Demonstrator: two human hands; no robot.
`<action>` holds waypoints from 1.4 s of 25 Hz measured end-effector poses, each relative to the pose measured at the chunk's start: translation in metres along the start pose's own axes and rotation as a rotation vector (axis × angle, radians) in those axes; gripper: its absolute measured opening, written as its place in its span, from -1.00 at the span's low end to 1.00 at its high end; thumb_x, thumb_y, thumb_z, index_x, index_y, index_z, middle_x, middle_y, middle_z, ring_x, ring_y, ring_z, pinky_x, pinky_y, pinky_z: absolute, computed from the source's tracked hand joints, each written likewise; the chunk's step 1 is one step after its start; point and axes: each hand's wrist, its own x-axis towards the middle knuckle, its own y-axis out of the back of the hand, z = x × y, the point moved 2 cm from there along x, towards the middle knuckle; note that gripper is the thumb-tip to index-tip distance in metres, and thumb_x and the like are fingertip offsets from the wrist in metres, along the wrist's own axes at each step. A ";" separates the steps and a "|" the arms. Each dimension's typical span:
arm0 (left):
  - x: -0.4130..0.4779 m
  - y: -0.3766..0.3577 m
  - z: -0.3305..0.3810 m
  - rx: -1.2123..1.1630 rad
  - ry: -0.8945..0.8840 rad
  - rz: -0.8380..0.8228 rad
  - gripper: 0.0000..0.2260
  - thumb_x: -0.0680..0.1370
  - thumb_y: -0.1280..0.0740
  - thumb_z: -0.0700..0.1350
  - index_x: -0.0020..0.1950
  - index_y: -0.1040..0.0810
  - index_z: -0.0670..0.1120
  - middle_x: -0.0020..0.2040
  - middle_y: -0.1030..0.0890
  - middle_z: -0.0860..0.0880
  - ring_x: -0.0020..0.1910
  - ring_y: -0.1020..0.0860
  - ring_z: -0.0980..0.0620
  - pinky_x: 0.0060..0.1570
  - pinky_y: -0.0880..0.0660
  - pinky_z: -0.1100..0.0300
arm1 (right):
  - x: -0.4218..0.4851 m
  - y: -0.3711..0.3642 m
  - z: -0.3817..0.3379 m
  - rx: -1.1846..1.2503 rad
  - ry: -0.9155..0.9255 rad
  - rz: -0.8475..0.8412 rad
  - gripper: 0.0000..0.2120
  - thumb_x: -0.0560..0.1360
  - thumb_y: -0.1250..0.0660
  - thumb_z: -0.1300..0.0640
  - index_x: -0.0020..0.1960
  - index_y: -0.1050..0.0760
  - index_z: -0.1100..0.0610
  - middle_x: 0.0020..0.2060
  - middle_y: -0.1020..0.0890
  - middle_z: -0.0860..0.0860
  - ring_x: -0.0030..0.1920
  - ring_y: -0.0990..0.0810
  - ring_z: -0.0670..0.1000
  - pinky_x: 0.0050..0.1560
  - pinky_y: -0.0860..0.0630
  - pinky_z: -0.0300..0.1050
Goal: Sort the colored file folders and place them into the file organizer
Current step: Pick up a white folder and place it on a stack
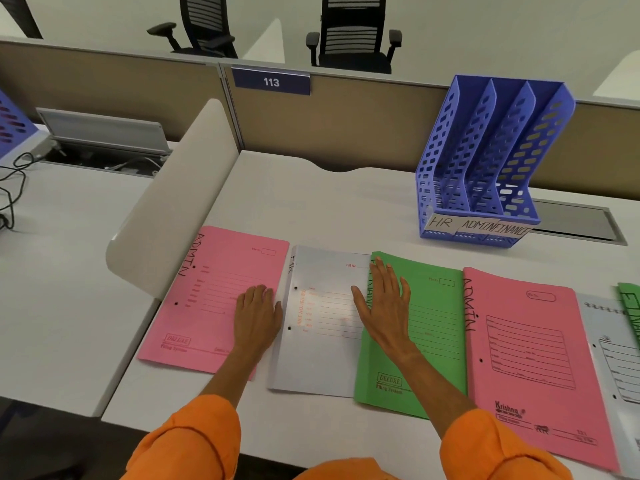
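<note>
Several folders lie in a row along the desk's near edge. From the left: a pink ADMIN folder (214, 292), a white HR folder (322, 327), a green folder (433, 327), a second pink ADMIN folder (526, 358), a white folder (613, 358) and a green one (630, 306) cut off at the right edge. My left hand (258, 315) rests flat on the first pink folder's right side. My right hand (384, 303) lies flat with fingers spread across the white folder's right edge and the green folder's spine. A blue file organizer (485, 161) with slots labelled HR, ADMIN and FINANCE stands empty at the back right.
A white curved divider (173, 202) rises at the desk's left side. A brown partition (346, 119) with a "113" sign runs behind. A cable tray lid (581, 223) sits behind the organizer. The neighbouring desk at left holds cables (14, 181) and another blue organizer (10, 123).
</note>
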 end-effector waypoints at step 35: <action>-0.001 0.155 0.055 -1.177 0.271 0.029 -0.62 0.42 -0.56 -0.11 0.14 -0.48 0.02 0.00 -0.69 0.04 -0.15 -0.72 0.04 -0.28 -0.68 0.08 | -0.002 0.012 0.004 0.626 -0.191 -0.230 -0.27 0.55 -0.15 -0.31 0.56 -0.07 0.05 0.54 -0.23 0.04 0.50 -0.26 0.03 0.50 -0.20 0.00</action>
